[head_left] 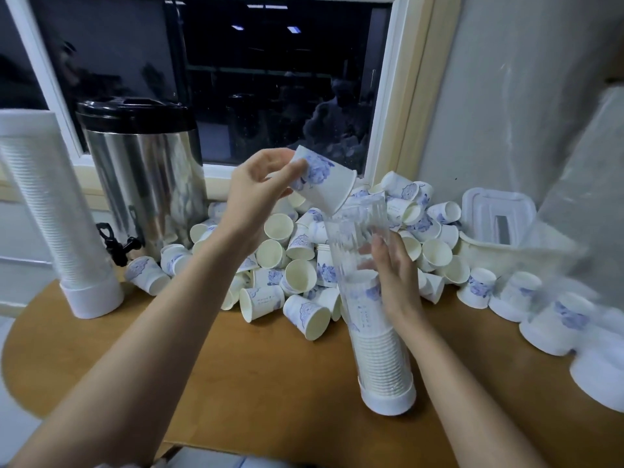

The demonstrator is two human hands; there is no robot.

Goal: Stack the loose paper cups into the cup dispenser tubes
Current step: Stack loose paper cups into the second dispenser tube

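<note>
My left hand pinches a white paper cup with a blue print, mouth tilted down over the open top of a clear dispenser tube. That tube stands on a white base on the wooden table and holds a stack of cups in its lower part. My right hand grips the tube's right side about halfway up. Behind the tube lies a pile of loose cups. A second tube, full of cups, stands at the far left.
A steel urn with a black lid and tap stands at the back left below a dark window. A white plastic basket and lid sit at the back right. Several upside-down cups line the table's right side.
</note>
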